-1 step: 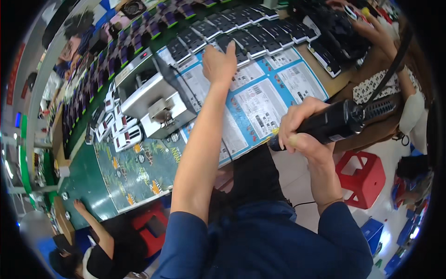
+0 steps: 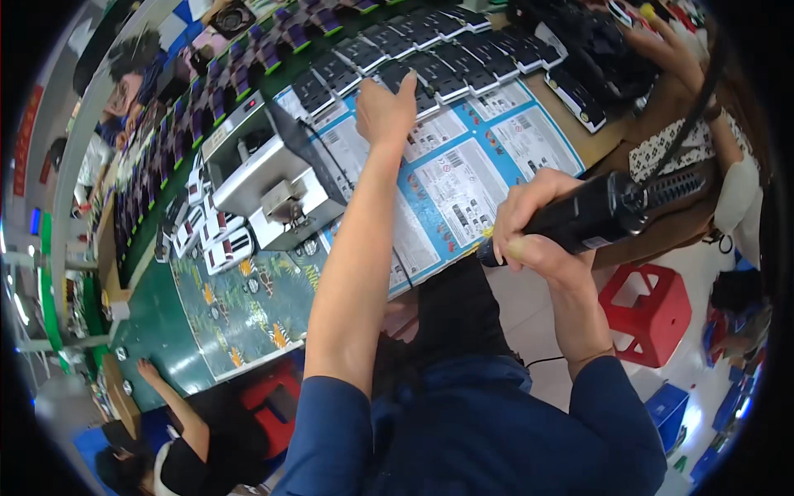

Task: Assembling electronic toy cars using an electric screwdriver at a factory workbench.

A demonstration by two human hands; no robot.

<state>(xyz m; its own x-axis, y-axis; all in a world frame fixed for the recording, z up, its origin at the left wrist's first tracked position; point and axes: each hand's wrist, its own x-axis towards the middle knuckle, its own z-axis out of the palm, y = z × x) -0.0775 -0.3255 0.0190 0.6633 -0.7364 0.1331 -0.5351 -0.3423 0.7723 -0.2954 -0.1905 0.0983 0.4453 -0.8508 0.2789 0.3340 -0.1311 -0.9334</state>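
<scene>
My left hand reaches out over the bench to the near row of upturned black toy car chassis. Its thumb and forefinger are spread apart at one chassis, touching it or very close; the other fingertips are hidden. My right hand is wrapped round a black electric screwdriver, held tilted above the bench's front edge. A cord runs up from the tool's back end. Printed blue-and-white card sheets lie under and in front of the chassis.
A metal box-shaped machine stands left of my left forearm, with several white toy car bodies beside it. Purple-and-black parts line the back. Another person's hand works at right; a seated person is lower left. A red stool stands at right.
</scene>
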